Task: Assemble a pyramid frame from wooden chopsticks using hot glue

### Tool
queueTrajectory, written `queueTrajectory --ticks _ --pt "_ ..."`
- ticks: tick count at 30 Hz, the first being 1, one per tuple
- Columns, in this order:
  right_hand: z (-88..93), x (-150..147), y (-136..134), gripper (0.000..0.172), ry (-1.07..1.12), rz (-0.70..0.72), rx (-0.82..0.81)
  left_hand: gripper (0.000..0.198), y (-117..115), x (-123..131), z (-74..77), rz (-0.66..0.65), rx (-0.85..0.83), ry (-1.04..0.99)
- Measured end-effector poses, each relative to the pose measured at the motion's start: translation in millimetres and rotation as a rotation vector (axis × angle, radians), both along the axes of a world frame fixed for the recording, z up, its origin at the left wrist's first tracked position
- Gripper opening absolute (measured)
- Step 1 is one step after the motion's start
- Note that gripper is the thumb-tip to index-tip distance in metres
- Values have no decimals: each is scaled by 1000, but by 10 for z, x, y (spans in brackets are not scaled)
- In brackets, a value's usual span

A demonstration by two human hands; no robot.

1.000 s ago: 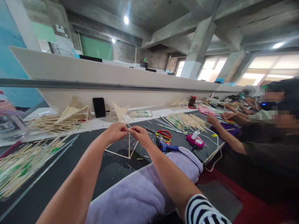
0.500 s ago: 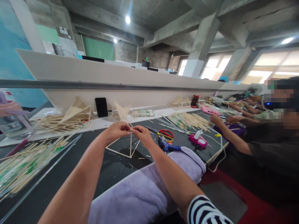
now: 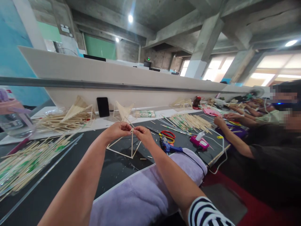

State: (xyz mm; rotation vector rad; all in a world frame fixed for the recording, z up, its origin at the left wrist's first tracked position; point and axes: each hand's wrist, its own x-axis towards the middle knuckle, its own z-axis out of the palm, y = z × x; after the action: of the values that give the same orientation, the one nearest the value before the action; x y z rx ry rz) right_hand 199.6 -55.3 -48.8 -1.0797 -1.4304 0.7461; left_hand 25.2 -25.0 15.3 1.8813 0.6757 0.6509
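My left hand and my right hand meet fingertip to fingertip over the dark table. Both pinch the top joint of a small pyramid frame of thin wooden sticks, whose base rests on the table. My forearms stretch over a lilac towel at the near edge. A blue glue gun and red-handled scissors lie just right of my right hand.
Heaps of wooden sticks lie at the left, far left and centre right. A black phone leans on the white partition. A pink glue gun sits by a neighbour's arm. A water bottle stands far left.
Both hands stay pinched on the frame's top joint; the frame has shifted only slightly. The view has drifted a little, so everything sits slightly higher and more to the right.
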Motion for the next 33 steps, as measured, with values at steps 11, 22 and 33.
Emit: queueTrajectory --ticks 11,22,33 --pt "-29 -21 11 33 101 55 -5 22 26 13 -23 -28 -34 -30" --pt "-18 -14 5 31 74 56 27 21 4 23 -9 -18 -52 -39" --pt "17 -54 -54 31 94 19 -11 27 54 3 -32 -51 -37 -76"
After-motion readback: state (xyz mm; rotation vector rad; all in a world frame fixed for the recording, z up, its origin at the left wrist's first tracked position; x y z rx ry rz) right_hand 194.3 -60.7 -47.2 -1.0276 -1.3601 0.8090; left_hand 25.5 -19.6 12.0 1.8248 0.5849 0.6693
